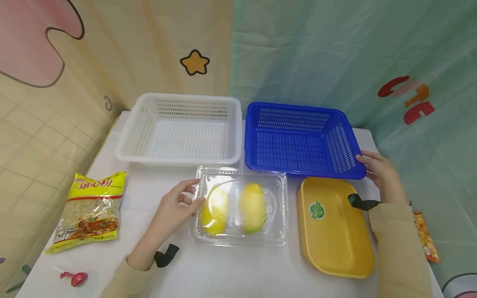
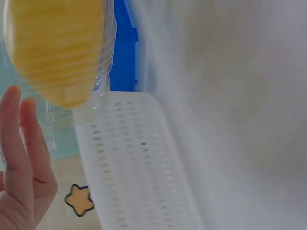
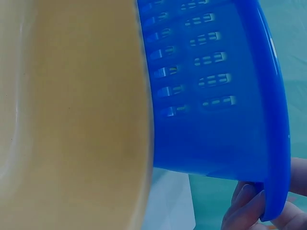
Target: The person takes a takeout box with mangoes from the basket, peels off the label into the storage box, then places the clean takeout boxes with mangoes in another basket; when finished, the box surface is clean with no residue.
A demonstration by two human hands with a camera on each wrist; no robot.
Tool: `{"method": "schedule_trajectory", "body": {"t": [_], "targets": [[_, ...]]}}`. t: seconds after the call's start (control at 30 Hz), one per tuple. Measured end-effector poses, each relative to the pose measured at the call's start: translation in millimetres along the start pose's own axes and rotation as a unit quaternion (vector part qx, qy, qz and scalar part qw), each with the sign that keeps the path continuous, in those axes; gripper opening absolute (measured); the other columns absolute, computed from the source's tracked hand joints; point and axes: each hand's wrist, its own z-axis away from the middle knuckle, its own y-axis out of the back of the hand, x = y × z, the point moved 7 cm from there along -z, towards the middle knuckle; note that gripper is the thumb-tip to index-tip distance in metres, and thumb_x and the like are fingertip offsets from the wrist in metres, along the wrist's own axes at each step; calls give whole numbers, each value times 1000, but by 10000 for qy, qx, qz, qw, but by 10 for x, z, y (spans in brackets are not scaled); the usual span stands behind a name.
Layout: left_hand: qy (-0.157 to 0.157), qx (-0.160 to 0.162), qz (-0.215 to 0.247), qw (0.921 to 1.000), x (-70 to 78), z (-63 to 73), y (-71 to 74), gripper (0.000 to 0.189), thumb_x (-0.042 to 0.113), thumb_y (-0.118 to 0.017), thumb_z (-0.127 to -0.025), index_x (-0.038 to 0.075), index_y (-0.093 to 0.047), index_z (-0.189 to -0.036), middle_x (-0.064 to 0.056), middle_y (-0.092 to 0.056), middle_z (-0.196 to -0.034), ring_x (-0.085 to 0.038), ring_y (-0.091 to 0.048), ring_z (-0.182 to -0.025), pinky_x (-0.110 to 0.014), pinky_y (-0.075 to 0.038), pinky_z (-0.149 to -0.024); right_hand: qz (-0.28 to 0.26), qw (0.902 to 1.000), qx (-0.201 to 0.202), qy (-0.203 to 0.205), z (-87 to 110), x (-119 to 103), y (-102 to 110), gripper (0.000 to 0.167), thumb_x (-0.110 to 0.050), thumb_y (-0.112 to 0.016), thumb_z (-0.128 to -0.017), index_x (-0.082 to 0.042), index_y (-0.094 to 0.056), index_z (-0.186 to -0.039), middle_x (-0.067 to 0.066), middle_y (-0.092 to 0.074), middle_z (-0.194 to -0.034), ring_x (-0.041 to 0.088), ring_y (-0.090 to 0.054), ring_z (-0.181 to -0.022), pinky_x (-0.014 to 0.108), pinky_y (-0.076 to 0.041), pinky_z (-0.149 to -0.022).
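Observation:
My left hand (image 1: 179,205) is at the left edge of a clear plastic clamshell box (image 1: 273,229), its thumb overlapping the edge. Inside the box lie two yellow oval fruits (image 1: 253,207); one fruit (image 2: 60,48) looms large in the left wrist view, above two extended fingers (image 2: 12,139). On the other side, my right hand (image 1: 384,171) grips the right front corner of a blue perforated basket (image 1: 305,169). The right wrist view shows fingers (image 3: 244,211) curled under the blue rim, with the thumb side beyond it.
A white perforated basket (image 1: 179,159) stands left of the blue one. In front of the blue basket is a yellow tray (image 1: 335,236) with a green sticker. At the left lie a noodle bag (image 1: 91,211) and a red lollipop (image 1: 78,279). An orange snack packet (image 1: 425,236) shows beyond the right sleeve.

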Motion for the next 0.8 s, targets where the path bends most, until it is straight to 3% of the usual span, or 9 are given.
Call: {"method": "schedule_trajectory", "body": {"t": [0.2,0.4,0.53,0.67,0.8], "targets": [[-509,-170,180,9984,509,-185,8,56,24,-73,-90,16,-51,-141,-13,-58,-120,-19,-68,-80,-30,-57,-64,64,9999,77,-32,0,-9,20,79,-54,-48,-97,-16,-17,-159,18,-17,-164,38,-25,-147,49,-26,-119],[-609,-109,580,9964,922,-758,-164,58,31,-71,-91,17,-49,-143,-12,-57,-120,-21,-67,-86,-35,-59,-72,11,9999,122,-121,14,-3,21,79,-53,-49,-97,-16,-18,-159,17,-17,-164,37,-26,-147,49,-26,-119],[-593,-33,931,9939,1070,-1181,-336,59,31,-69,-92,15,-47,-144,-13,-56,-120,-23,-67,-85,-33,-60,-71,65,9998,140,-146,17,17,3,78,-52,-48,-97,-15,-18,-158,17,-17,-164,38,-26,-147,50,-26,-119],[-493,20,1060,9931,1130,-1509,-528,59,33,-68,-92,14,-47,-144,-12,-58,-120,-22,-69,-77,-31,-60,-71,103,9998,166,-94,0,31,-5,76,-51,-47,-98,-14,-18,-158,18,-17,-164,40,-25,-147,51,-27,-119],[-617,65,558,9965,1188,-1707,-735,59,37,-67,-93,11,-49,-143,-11,-63,-116,-22,-70,-80,-27,-57,-71,66,9997,227,-58,-25,40,10,76,-51,-48,-98,-14,-20,-158,18,-18,-163,39,-27,-146,50,-27,-119]]}}
